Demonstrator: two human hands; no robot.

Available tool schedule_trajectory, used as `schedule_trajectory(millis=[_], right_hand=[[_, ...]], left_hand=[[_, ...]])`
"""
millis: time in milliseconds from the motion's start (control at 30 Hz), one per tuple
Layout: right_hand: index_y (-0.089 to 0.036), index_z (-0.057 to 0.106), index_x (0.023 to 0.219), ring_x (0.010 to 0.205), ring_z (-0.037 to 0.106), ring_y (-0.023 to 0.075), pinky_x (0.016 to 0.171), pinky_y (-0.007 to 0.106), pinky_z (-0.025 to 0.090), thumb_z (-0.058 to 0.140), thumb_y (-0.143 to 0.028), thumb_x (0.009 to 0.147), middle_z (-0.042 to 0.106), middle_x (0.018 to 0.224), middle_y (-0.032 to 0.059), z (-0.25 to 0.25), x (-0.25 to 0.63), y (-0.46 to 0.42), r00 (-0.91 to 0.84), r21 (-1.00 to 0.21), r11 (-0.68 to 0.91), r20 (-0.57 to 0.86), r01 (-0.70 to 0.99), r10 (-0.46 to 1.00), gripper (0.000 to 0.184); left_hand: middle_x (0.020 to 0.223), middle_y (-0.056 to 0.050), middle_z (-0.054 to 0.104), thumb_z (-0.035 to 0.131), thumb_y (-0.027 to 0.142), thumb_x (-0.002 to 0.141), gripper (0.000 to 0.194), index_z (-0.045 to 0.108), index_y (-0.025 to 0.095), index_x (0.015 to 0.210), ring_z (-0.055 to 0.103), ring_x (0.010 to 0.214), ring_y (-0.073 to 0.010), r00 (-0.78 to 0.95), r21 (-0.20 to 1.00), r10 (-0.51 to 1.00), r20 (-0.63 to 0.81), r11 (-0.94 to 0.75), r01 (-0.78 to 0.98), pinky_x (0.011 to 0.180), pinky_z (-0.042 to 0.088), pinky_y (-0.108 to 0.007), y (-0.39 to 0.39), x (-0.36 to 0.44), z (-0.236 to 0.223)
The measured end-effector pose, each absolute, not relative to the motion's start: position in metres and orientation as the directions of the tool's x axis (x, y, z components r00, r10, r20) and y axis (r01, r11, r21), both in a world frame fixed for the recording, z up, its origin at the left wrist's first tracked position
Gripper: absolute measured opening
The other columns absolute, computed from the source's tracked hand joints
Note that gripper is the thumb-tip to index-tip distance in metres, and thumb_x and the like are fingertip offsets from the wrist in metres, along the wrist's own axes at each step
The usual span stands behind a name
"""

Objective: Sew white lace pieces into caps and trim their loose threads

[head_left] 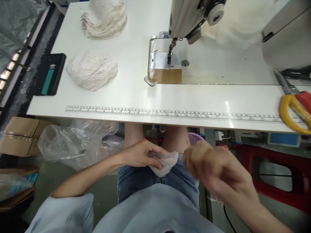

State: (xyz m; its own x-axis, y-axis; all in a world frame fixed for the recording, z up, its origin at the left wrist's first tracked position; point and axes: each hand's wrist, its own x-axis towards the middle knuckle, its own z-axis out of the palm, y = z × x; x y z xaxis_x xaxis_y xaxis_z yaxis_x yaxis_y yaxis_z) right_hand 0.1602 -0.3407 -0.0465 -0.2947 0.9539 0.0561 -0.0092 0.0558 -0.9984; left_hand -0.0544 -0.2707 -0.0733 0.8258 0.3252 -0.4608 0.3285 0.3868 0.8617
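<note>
Over my lap, my left hand [145,154] pinches a small piece of thin white fabric [167,163] between thumb and fingers. The fabric hangs folded, with its rounded lower edge above the denim shorts. To the right of it, apart from the fabric, is my right hand [216,168], raised and blurred by motion. Its fingers are curled in; anything between them is too small or smeared to make out. Both hands are below the front edge of the white sewing table [116,97].
A sewing machine [187,19] stands at the table's back. Lace pieces [93,71] and a cream fabric bundle [107,19] lie left, near a black phone-like item [51,74]. Yellow-and-red-handled scissors [289,105] lie right. Plastic bags [73,145] and a red stool [247,158] are below.
</note>
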Motion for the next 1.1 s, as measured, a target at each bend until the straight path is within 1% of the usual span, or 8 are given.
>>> schedule_trajectory(millis=[33, 167, 300, 367, 600, 800, 967, 1100], right_hand=[[-0.027, 0.052, 0.09, 0.076, 0.051, 0.0155, 0.066, 0.029, 0.043, 0.049, -0.026, 0.089, 0.051, 0.082, 0.002, -0.054, 0.164, -0.335, -0.307, -0.996, 0.064, 0.041, 0.066, 0.951, 0.003], [-0.024, 0.053, 0.114, 0.108, 0.047, 0.0234, 0.086, 0.034, 0.041, 0.063, -0.038, 0.08, 0.052, 0.114, 0.0091, -0.083, 0.169, -0.319, -0.556, -0.945, 0.072, -0.125, 0.32, 0.822, 0.038], [-0.018, 0.062, 0.079, 0.075, 0.054, 0.0164, 0.07, 0.028, 0.043, 0.057, -0.046, 0.082, 0.059, 0.076, 0.0026, -0.091, 0.16, -0.313, -0.656, -0.946, -0.022, -0.24, 0.322, 0.715, 0.028], [-0.018, 0.061, 0.075, 0.066, 0.052, 0.0137, 0.061, 0.025, 0.041, 0.055, -0.044, 0.084, 0.057, 0.068, 0.0008, -0.088, 0.155, -0.312, -0.631, -0.946, -0.075, -0.269, 0.316, 0.728, 0.028], [-0.018, 0.062, 0.074, 0.063, 0.049, 0.012, 0.055, 0.022, 0.036, 0.061, -0.04, 0.08, 0.057, 0.067, -0.0003, -0.087, 0.159, -0.315, -0.568, -0.941, -0.17, -0.313, 0.291, 0.761, 0.023], [-0.018, 0.064, 0.073, 0.064, 0.05, 0.012, 0.057, 0.022, 0.037, 0.063, -0.04, 0.078, 0.059, 0.067, -0.0003, -0.087, 0.162, -0.317, -0.561, -0.931, -0.279, -0.363, 0.233, 0.743, 0.023], [-0.017, 0.064, 0.073, 0.065, 0.053, 0.0143, 0.058, 0.025, 0.041, 0.063, -0.048, 0.076, 0.061, 0.069, 0.002, -0.087, 0.163, -0.315, -0.531, -0.904, -0.364, -0.427, 0.226, 0.732, 0.031], [-0.018, 0.064, 0.07, 0.063, 0.053, 0.0144, 0.055, 0.026, 0.041, 0.063, -0.049, 0.075, 0.061, 0.068, 0.0019, -0.087, 0.164, -0.315, -0.501, -0.891, -0.371, -0.454, 0.261, 0.737, 0.032]], left_hand=[[0.108, -0.004, 0.068, 0.067, 0.024, 0.076, 0.043, 0.061, 0.021, 0.118, 0.063, 0.097, -0.0188, 0.838, 0.872, 0.309, -0.45, 0.355, 0.337, 0.082, 0.047, -0.024, -0.27, -0.054, -0.073], [0.106, -0.002, 0.069, 0.067, 0.023, 0.075, 0.041, 0.062, 0.024, 0.116, 0.063, 0.093, -0.0164, 0.851, 0.909, 0.32, -0.416, 0.177, 0.378, 0.079, 0.045, -0.02, -0.266, -0.055, -0.071], [0.095, 0.0, 0.071, 0.067, 0.03, 0.076, 0.04, 0.062, 0.024, 0.116, 0.063, 0.08, -0.014, 0.813, 0.889, 0.384, -0.437, 0.05, 0.455, 0.067, 0.042, -0.017, -0.268, -0.058, -0.067], [0.093, 0.0, 0.07, 0.067, 0.034, 0.075, 0.038, 0.065, 0.023, 0.111, 0.061, 0.076, -0.0126, 0.786, 0.873, 0.418, -0.456, 0.037, 0.487, 0.063, 0.04, -0.017, -0.269, -0.06, -0.066], [0.073, 0.0, 0.067, 0.065, 0.041, 0.075, 0.029, 0.069, 0.014, 0.087, 0.054, 0.063, -0.0081, 0.746, 0.862, 0.454, -0.487, 0.116, 0.493, 0.054, 0.036, -0.014, -0.27, -0.067, -0.068], [0.082, -0.003, 0.07, 0.054, 0.033, 0.085, 0.027, 0.07, 0.013, 0.088, 0.06, 0.072, -0.0097, 0.77, 0.872, 0.42, -0.481, 0.137, 0.47, 0.062, 0.041, -0.015, -0.268, -0.07, -0.067], [0.09, -0.002, 0.07, 0.069, 0.032, 0.072, 0.032, 0.067, 0.015, 0.099, 0.063, 0.082, -0.0142, 0.779, 0.86, 0.364, -0.511, 0.199, 0.471, 0.07, 0.044, -0.017, -0.272, -0.075, -0.072], [0.08, 0.0, 0.07, 0.065, 0.029, 0.077, 0.021, 0.068, 0.015, 0.092, 0.062, 0.074, -0.0117, 0.746, 0.847, 0.416, -0.52, 0.142, 0.512, 0.066, 0.042, -0.016, -0.275, -0.078, -0.073]])
